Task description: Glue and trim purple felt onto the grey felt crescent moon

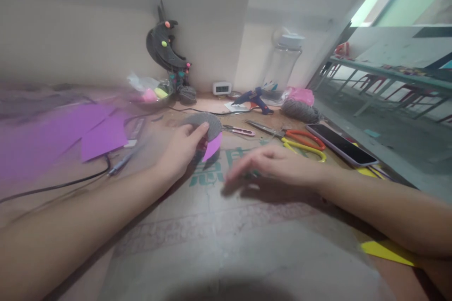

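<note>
My left hand (187, 143) is closed on a grey yarn-wrapped round piece (212, 122), thumb on top and fingers partly hidden beneath. A small piece of purple paper (212, 147) shows at the lower edge of the round piece; whether it is attached I cannot tell. To the right, my right hand (266, 167) hovers over a printed plastic sheet (219, 225), its fingers stretched out, motion-blurred and holding nothing visible. Just beyond the right hand lie scissors (287, 137) with one orange and one yellow handle. Small pink thread snips (240, 130) rest beyond both hands.
Purple paper sheets (104, 141) and a cable (81, 181) lie at left. Along the back are a dark crescent ornament (164, 49), a small clock (221, 88), a blue glue gun (257, 100), a clear jar (282, 68) and grey yarn (300, 110). A phone (342, 144) lies right.
</note>
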A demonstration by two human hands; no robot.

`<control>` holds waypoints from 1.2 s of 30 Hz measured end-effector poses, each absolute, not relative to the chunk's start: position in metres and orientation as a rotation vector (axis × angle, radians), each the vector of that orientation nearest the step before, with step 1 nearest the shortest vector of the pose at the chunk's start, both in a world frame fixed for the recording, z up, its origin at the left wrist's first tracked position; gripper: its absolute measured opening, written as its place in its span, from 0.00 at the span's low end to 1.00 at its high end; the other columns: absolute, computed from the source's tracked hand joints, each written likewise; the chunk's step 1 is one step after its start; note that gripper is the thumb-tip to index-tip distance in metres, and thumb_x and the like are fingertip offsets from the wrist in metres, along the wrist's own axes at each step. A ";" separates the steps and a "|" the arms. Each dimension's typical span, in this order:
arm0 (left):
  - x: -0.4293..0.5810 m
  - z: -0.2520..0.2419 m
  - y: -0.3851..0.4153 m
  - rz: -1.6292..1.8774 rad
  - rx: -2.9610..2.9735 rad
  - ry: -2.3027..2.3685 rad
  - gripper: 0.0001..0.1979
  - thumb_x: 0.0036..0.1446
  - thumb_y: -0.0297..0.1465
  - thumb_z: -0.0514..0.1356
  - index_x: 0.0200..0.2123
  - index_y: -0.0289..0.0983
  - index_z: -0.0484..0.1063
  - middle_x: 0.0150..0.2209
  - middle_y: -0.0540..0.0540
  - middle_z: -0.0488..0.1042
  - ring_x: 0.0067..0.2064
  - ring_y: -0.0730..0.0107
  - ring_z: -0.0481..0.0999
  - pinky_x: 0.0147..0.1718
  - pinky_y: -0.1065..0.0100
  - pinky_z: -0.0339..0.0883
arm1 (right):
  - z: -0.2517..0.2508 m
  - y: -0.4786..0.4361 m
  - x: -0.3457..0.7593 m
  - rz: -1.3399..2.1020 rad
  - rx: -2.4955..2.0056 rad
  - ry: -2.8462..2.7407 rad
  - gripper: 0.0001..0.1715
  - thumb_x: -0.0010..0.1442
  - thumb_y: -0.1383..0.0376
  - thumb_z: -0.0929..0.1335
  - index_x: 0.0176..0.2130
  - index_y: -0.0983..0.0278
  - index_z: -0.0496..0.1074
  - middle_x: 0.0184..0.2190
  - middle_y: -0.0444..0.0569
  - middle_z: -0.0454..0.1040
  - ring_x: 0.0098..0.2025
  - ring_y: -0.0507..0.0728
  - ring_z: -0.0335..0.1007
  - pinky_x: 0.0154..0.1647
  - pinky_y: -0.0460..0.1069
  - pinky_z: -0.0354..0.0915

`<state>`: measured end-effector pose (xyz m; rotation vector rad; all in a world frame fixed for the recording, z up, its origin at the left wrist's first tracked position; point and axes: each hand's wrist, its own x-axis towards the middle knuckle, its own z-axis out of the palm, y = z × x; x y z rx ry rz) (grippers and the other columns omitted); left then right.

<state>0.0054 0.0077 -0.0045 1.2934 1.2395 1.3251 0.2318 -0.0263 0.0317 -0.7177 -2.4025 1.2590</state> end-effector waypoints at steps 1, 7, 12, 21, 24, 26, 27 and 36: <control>0.005 -0.005 0.008 1.323 1.297 1.224 0.17 0.55 0.43 0.63 0.23 0.38 0.67 0.22 0.51 0.70 0.24 0.72 0.69 0.26 0.69 0.61 | 0.029 -0.021 0.231 1.100 -0.777 -2.401 0.30 0.72 0.52 0.54 0.55 0.65 0.73 0.54 0.58 0.76 0.56 0.58 0.72 0.59 0.57 0.65; 0.005 -0.007 0.010 1.331 1.315 1.156 0.16 0.55 0.42 0.62 0.23 0.38 0.68 0.23 0.51 0.71 0.25 0.72 0.70 0.27 0.70 0.62 | 0.024 -0.024 0.221 1.055 -0.494 -2.709 0.30 0.65 0.50 0.65 0.58 0.65 0.71 0.64 0.59 0.64 0.69 0.62 0.52 0.68 0.59 0.51; 0.004 -0.006 0.009 1.307 1.366 1.186 0.16 0.56 0.42 0.62 0.23 0.38 0.69 0.22 0.51 0.71 0.25 0.71 0.70 0.28 0.69 0.62 | 0.036 -0.042 0.221 1.683 -0.517 -2.295 0.35 0.68 0.45 0.57 0.40 0.69 0.79 0.36 0.56 0.81 0.41 0.56 0.79 0.45 0.50 0.72; 0.009 0.005 -0.004 1.229 1.525 1.294 0.19 0.57 0.44 0.60 0.21 0.39 0.65 0.19 0.53 0.67 0.23 0.71 0.66 0.24 0.68 0.57 | 0.020 -0.036 0.218 1.226 -0.920 -1.992 0.21 0.65 0.51 0.65 0.29 0.65 0.68 0.20 0.40 0.67 0.20 0.47 0.61 0.21 0.44 0.59; 0.012 0.008 -0.007 1.181 1.510 1.254 0.17 0.56 0.43 0.61 0.22 0.39 0.68 0.21 0.52 0.70 0.24 0.70 0.68 0.24 0.69 0.58 | 0.014 -0.034 0.216 0.993 -0.965 -1.811 0.13 0.62 0.57 0.69 0.34 0.62 0.64 0.26 0.39 0.66 0.23 0.47 0.60 0.24 0.44 0.61; 0.013 0.007 -0.008 1.154 1.527 1.184 0.16 0.56 0.43 0.61 0.24 0.38 0.71 0.23 0.50 0.73 0.27 0.68 0.70 0.26 0.69 0.61 | 0.011 -0.028 0.216 0.953 -0.989 -1.759 0.12 0.62 0.58 0.68 0.42 0.62 0.66 0.30 0.41 0.68 0.26 0.48 0.62 0.26 0.45 0.62; 0.013 0.006 -0.008 1.143 1.541 1.154 0.16 0.56 0.43 0.61 0.25 0.38 0.72 0.24 0.50 0.74 0.28 0.68 0.71 0.27 0.69 0.62 | 0.009 -0.025 0.216 0.959 -1.001 -1.758 0.14 0.63 0.58 0.68 0.45 0.62 0.67 0.32 0.43 0.69 0.28 0.49 0.64 0.28 0.46 0.63; 0.014 0.005 -0.012 1.112 1.596 1.113 0.13 0.57 0.41 0.61 0.27 0.39 0.75 0.26 0.49 0.76 0.28 0.68 0.72 0.27 0.69 0.63 | 0.009 -0.017 0.216 0.985 -1.091 -1.912 0.11 0.60 0.59 0.68 0.37 0.63 0.76 0.37 0.48 0.78 0.39 0.56 0.73 0.42 0.51 0.68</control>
